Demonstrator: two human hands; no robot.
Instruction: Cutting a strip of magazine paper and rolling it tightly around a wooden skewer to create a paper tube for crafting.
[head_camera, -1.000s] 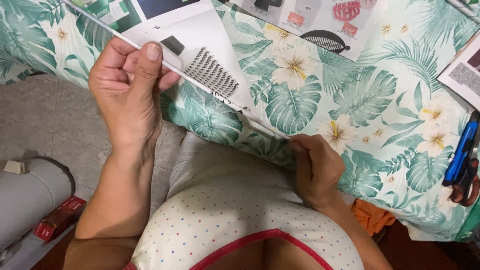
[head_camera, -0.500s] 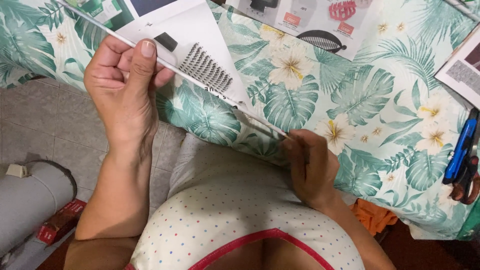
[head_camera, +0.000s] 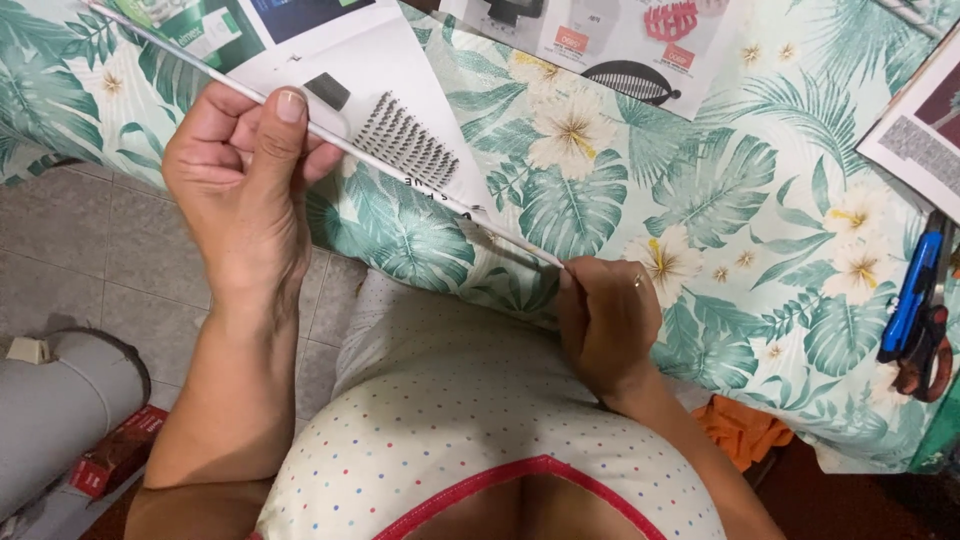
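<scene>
Spanning both hands: thin white rolled paper stick (head_camera: 400, 165), running on a slant from upper left, past the table edge, down to lower right. Left hand (head_camera: 245, 190) curled closed round upper stretch, thumb pressed flat along stick, fingers folded beneath. Right hand (head_camera: 605, 320) pinched shut on lower tip, fingers bunched, ring visible on one finger. Stick held just above tablecloth (head_camera: 760, 210), leaf-and-flower print in green and white. Directly beneath stick: catalogue page (head_camera: 340, 60) showing a black comb-like item. Second catalogue page (head_camera: 600, 40) farther up, with dark oval brush and red hair claw pictured. Blue-handled tool (head_camera: 915, 300) at far right edge of table, well apart from both hands. Grey tiled floor (head_camera: 90, 260) at lower left.
</scene>
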